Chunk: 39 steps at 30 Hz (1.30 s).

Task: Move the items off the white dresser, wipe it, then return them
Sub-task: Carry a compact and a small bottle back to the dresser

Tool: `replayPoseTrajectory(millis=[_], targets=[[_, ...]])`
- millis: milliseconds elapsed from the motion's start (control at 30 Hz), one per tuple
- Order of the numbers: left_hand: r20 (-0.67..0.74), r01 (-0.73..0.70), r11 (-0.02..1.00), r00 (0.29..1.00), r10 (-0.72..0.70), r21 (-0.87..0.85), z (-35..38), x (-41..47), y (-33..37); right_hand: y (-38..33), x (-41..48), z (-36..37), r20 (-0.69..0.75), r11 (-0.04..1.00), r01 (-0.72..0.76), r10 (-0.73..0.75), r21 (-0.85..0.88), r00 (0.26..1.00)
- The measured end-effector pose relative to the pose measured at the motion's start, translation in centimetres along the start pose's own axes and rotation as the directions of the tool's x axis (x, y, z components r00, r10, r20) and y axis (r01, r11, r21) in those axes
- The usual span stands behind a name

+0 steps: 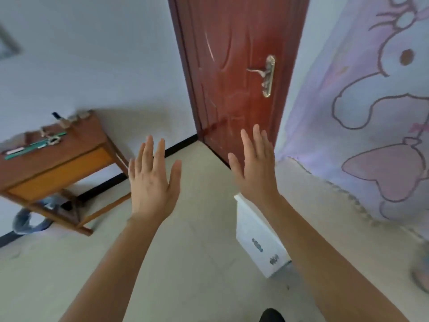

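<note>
My left hand (pixel 152 180) and my right hand (pixel 254 167) are both raised in front of me, backs towards the camera, fingers straight and spread. Neither hand holds or touches anything. No white dresser is in view. A white box (pixel 257 240) with dark print stands on the floor below my right wrist.
A brown wooden side table (pixel 58 159) with an orange drawer stands at the left, carrying a green ruler (pixel 34 146) and small items. A dark red door (pixel 234 73) with a metal handle is straight ahead. A lilac cartoon-print cloth (pixel 371 126) hangs at the right. Pale floor lies below.
</note>
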<state>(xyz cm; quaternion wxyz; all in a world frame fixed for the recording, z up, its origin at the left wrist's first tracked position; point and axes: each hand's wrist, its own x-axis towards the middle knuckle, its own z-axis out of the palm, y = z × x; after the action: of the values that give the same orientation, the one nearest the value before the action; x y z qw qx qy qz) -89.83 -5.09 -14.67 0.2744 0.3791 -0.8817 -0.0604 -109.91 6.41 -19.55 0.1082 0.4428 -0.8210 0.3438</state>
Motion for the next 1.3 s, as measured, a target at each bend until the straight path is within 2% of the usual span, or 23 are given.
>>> replayPoseTrajectory(millis=[100, 233, 400, 467, 533, 667, 967, 1167, 1300], targets=[[-0.081, 0.101, 0.994, 0.992, -0.099, 0.028, -5.2, -0.6, -9.0, -9.9, 1.9, 5.3, 0.026, 0.994, 0.056, -0.059, 0.095, 0.998], [-0.194, 0.244, 0.969, 0.953, -0.231, 0.044, -10.7, -1.7, -19.5, -21.5, 3.3, 11.8, 0.14, 0.962, 0.226, -0.248, 0.156, 0.959], [-0.25, 0.34, 0.934, 0.919, -0.305, 0.111, -13.5, -1.4, -28.3, -29.4, 5.5, 18.3, 0.222, 0.906, 0.374, -0.413, 0.198, 0.883], [-0.253, 0.447, 0.889, 0.875, -0.412, 0.099, -13.8, -0.3, -33.6, -33.4, 7.5, 23.1, 0.27, 0.878, 0.417, -0.472, 0.235, 0.84], [-0.259, 0.433, 0.895, 0.881, -0.395, 0.108, -13.2, 0.0, -34.5, -33.5, 8.1, 23.9, 0.26, 0.881, 0.423, -0.469, 0.213, 0.844], [-0.213, 0.455, 0.877, 0.882, -0.42, 0.156, -11.6, 4.3, -41.1, -36.5, 12.9, 31.6, 0.276, 0.875, 0.416, -0.475, 0.248, 0.835], [-0.12, 0.464, 0.843, 0.886, -0.449, 0.273, -9.3, 23.0, -55.9, -44.5, 29.7, 46.2, 0.292, 0.862, 0.389, -0.483, 0.325, 0.826], [-0.132, 0.541, 0.807, 0.841, -0.525, 0.237, -9.3, 29.2, -63.8, -50.9, 36.9, 53.7, 0.345, 0.841, 0.397, -0.519, 0.367, 0.782], [-0.093, 0.593, 0.767, 0.802, -0.59, 0.246, -8.4, 30.8, -71.8, -54.6, 39.3, 60.0, 0.412, 0.835, 0.425, -0.544, 0.349, 0.731]])
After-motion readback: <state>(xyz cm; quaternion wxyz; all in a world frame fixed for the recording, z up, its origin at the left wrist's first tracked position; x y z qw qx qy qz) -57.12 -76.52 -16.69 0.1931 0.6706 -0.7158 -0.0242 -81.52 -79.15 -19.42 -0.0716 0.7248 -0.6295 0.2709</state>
